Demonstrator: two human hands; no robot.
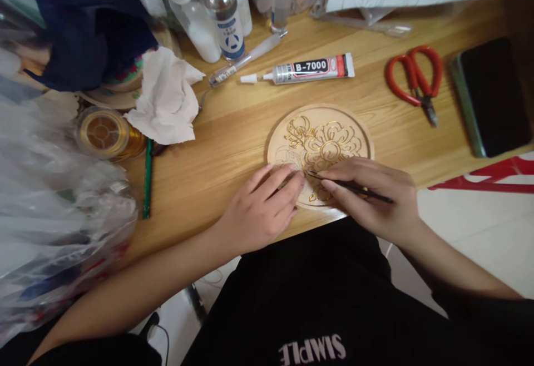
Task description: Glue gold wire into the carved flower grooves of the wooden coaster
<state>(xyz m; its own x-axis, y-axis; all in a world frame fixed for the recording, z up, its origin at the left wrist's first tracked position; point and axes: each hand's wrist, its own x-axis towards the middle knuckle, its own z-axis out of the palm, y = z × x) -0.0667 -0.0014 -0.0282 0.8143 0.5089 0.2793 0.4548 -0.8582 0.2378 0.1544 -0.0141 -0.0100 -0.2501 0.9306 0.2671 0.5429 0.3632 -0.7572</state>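
A round wooden plate (273, 142) with a raised rim lies near the table's front edge. Gold wire (332, 139) traces flower outlines on it, and thin pencil lines show on its left part. My right hand (381, 193) pinches slim black tweezers (369, 192), their tips touching down by the wire near the plate's middle. On the plate's lower left rests my left hand (262, 207), fingers bent and drawn together close to the tweezer tips. A narrow dark strip shows between its fingers; what they hold is hidden.
Behind the plate lies a B-7000 glue tube (312, 70). Red-handled pliers (417, 79) and a phone (492, 99) are at right. A wire spool (104, 132), crumpled tissue (167, 96) and green pencil (147, 179) lie left. Bottles (225, 18) stand at the back.
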